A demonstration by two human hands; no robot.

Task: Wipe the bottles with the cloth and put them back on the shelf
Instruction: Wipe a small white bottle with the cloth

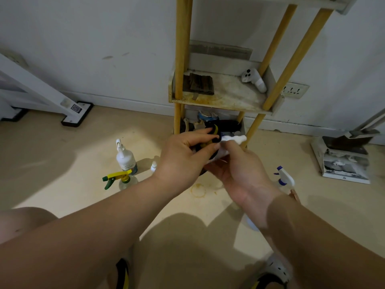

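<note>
A dark bottle (214, 135) is gripped in the left hand (183, 161) near the shelf (218, 101) and rubbed with the cloth (232, 139) pinched in the right hand (239, 172). A white bottle (125, 157) and a sprayer (121, 178) are left on the floor (62, 163); most is judged undone.

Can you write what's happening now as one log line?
step: wiping | left hand: holds black-and-yellow bottle | right hand: holds cloth against it
</note>
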